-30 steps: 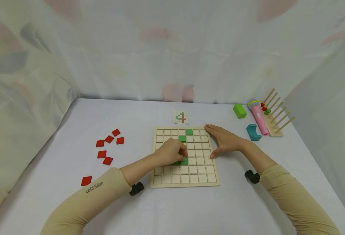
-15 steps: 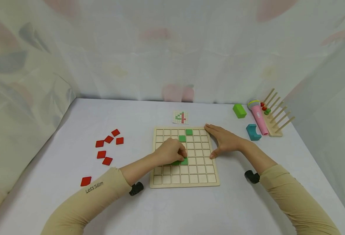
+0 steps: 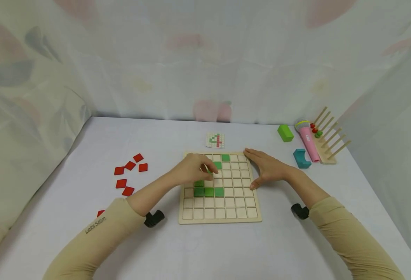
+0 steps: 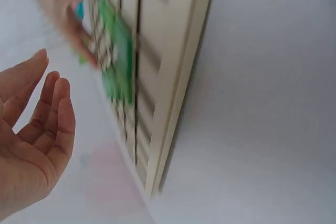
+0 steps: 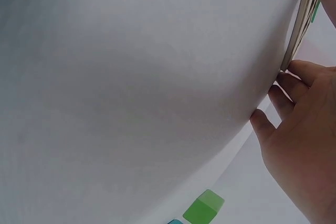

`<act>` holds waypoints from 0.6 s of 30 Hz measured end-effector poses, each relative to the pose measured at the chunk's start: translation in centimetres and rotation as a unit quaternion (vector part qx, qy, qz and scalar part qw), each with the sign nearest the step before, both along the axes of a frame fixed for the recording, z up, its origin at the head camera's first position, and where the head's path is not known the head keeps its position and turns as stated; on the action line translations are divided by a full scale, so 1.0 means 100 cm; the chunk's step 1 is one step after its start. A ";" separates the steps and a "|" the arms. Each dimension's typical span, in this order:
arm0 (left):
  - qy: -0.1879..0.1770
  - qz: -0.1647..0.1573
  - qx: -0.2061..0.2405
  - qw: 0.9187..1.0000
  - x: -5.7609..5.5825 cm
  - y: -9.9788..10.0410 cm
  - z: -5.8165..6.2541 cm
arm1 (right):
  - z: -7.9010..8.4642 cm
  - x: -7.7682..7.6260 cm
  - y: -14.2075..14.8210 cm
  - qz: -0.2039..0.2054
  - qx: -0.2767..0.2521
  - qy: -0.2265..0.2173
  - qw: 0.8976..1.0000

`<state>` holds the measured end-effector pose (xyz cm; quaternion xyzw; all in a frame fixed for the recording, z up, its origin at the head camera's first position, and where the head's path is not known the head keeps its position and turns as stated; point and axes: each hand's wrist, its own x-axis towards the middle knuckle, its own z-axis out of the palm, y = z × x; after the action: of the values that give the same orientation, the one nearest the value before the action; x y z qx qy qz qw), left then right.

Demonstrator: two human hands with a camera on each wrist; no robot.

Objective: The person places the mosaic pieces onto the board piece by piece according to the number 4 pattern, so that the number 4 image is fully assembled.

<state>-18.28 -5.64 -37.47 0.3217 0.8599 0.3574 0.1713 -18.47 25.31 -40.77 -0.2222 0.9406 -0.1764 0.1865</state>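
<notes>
- Left hand (image 3: 193,167) has moved up and leftward off the lowest row of green tiles (image 3: 209,192), whose 3 squares now show fully; its sleeve (image 3: 97,241) covers more of 1 red tile.
- That hand hangs over the board (image 3: 220,213) with fingers bent, thumb and fingertips apart; it hides several upper-left squares and most of 1 green tile.
- Right hand (image 3: 266,167) is spread along the board's right edge, touching it; the right wrist view cuts off part of its thumb and palm.
- Board lies flat on the table (image 3: 191,252), between both arms; motion blur in the left wrist view makes its green tiles hard to tell apart.
- To the left lie 7 red tiles (image 3: 121,183), the nearest peeping out from behind the sleeve.
- Just beyond the board lies a card (image 3: 215,140), its coloured pattern too small to read exactly.
- Farther right are a green block (image 3: 285,133), a teal block (image 3: 302,158) and a pink microphone (image 3: 308,140) beside a peg stand (image 3: 327,157); only a sliver of teal shows in the right wrist view.
</notes>
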 end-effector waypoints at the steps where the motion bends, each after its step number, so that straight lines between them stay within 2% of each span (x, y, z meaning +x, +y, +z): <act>1: 0.005 0.009 0.002 1.000 -0.004 -0.005 0.003 | -0.001 0.000 0.000 0.000 0.000 0.000 1.000; 7: 0.019 0.089 0.014 0.996 -0.030 -0.047 0.020 | -0.001 -0.001 0.000 0.002 0.002 0.004 1.000; 10: 0.021 0.126 0.002 0.992 -0.043 -0.072 0.025 | -0.001 0.000 0.000 0.001 0.001 0.004 1.000; 14: 0.005 0.172 -0.025 0.985 -0.057 -0.107 0.024 | 0.000 0.000 0.000 0.002 0.000 0.004 1.000; 18: -0.019 0.201 -0.039 0.979 -0.066 -0.136 0.019 | 0.000 0.000 0.001 0.003 -0.003 0.003 1.000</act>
<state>-24.91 -19.24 -35.56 0.1284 0.9171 0.3564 0.1242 -18.45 25.42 -40.80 -0.2257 0.9400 -0.1778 0.1838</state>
